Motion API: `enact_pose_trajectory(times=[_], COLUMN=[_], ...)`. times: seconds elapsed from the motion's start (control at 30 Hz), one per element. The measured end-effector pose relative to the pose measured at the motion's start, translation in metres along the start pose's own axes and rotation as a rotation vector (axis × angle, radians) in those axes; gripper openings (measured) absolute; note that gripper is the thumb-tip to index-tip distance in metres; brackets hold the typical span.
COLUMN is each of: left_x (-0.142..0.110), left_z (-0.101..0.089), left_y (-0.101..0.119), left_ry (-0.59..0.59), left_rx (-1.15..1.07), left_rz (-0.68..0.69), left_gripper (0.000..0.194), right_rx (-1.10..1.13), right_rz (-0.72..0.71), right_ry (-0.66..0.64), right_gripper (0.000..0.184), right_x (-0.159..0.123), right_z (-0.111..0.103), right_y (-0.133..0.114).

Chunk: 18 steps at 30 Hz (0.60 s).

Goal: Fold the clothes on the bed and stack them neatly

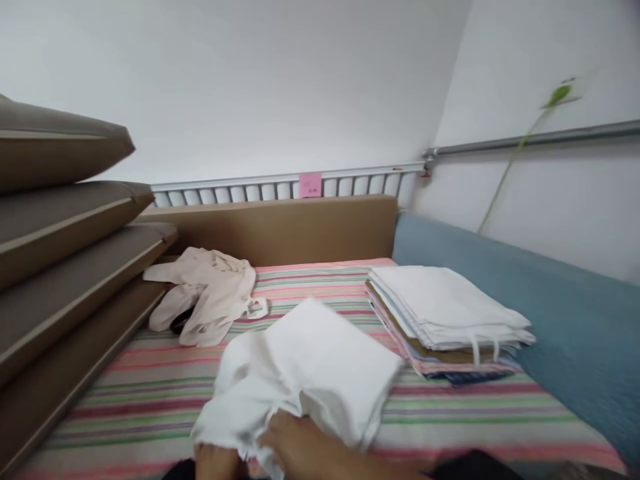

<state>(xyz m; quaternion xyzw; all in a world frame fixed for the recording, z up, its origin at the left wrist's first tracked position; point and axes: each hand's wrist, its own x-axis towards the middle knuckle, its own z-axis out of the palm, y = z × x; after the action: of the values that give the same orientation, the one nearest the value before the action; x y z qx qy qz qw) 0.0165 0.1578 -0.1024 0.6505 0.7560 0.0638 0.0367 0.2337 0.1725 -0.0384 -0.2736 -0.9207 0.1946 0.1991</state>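
Note:
A white cloth (330, 360), partly folded flat and bunched at its near left side, lies on the striped bedding (150, 393). My right hand (295, 437) is closed on the crumpled near edge. To its left, at the bottom of the view, my left hand (217, 460) grips the same cloth at its lower left corner, with its fingertips covered by fabric. Right of the cloth is a stack of folded fabrics (450, 307), white on top, with two white straps hanging from its front. A crumpled cream cloth (213, 293) with a strap lies at the far left.
Thick brown-grey cushions (75, 247) are piled along the left. A brown padded board (290, 230) borders the back, before a white radiator (240, 193) bearing a pink note (310, 185). A blue padded edge (500, 267) runs along the right, under a grey pipe (550, 138).

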Motion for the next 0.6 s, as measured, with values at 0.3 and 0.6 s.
enact_pose_trajectory(times=[0.3, 0.6], left_x=[-0.034, -0.040], left_z=[-0.015, -0.029], left_y=[-0.001, 0.068], left_ry=[0.009, -0.399], left_rx=[-1.034, -1.563], left_rz=[-0.310, -0.699], left_gripper=[0.042, 0.048], right_rx=[-0.289, -0.655], right_rz=[0.424, 0.808], right_ry=[0.392, 0.533], right_gripper=[0.035, 0.043], right_x=[-0.153, -0.217], right_z=[-0.081, -0.059], right_y=[0.099, 0.187])
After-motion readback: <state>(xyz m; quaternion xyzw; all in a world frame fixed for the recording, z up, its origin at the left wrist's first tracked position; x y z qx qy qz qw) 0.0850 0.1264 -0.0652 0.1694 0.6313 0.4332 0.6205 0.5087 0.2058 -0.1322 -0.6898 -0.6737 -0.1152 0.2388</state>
